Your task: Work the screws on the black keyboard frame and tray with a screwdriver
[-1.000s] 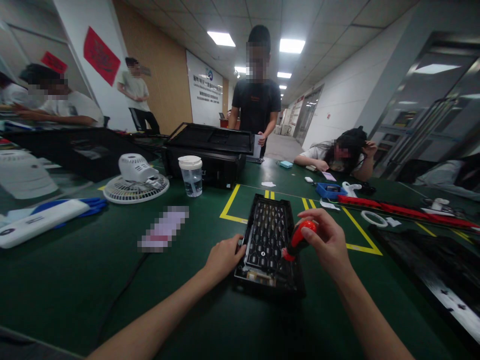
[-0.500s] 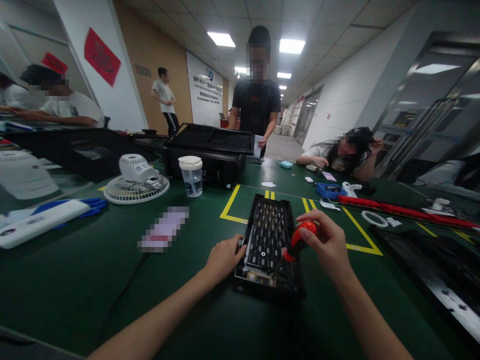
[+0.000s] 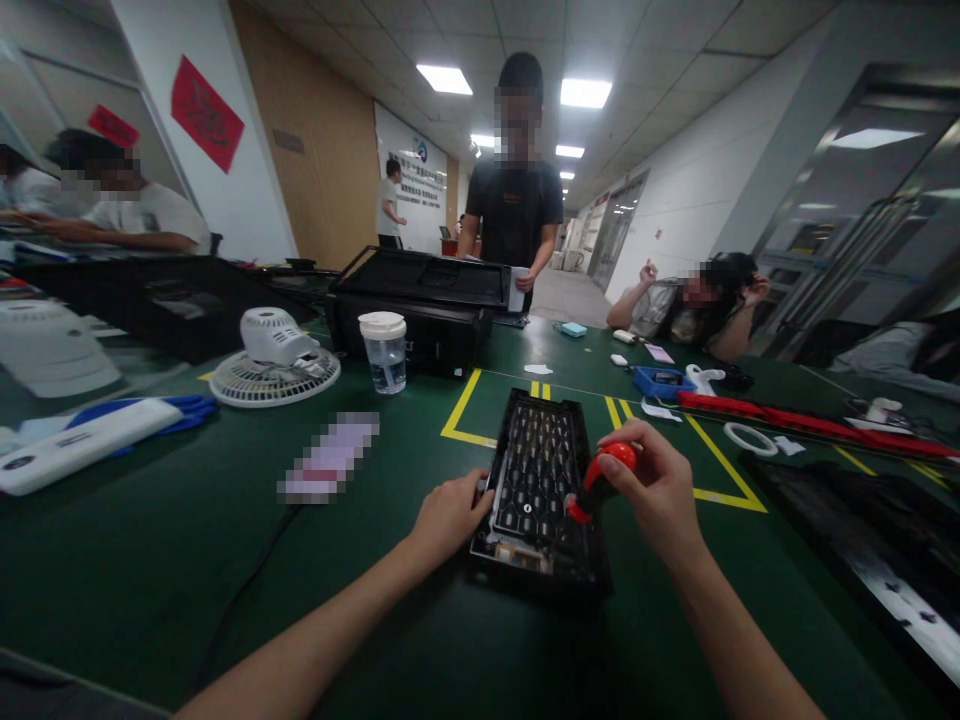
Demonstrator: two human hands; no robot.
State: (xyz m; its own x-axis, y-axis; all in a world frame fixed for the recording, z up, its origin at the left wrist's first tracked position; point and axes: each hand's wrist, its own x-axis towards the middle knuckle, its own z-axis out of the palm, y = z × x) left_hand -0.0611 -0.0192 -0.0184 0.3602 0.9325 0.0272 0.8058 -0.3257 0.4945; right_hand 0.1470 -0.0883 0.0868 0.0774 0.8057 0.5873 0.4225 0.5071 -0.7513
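Observation:
A shallow black plastic case (image 3: 551, 440) with rows of honeycomb cells lies on the green table in front of me. My left hand (image 3: 454, 515) grips its left edge, with the thumb at the rim and the other fingers partly hidden. In my right hand (image 3: 651, 478) is a red and black screwdriver (image 3: 616, 456), held by its rounded handle between thumb and fingers. The tool leans over the right side of the case, its red lower end close to the cells. Where its tip touches cannot be made out.
Left of the case lie a blurred phone (image 3: 330, 460) with a cable, a lidded cup (image 3: 385, 355) and a white fan (image 3: 277, 365). A large black box (image 3: 412, 320) stands behind. Black panels (image 3: 862, 540) are at right. A person (image 3: 514, 210) stands opposite.
My hands, the screwdriver and the case look nearly the same. In the background, a walking person has moved right, and the seated person at right has raised a hand.

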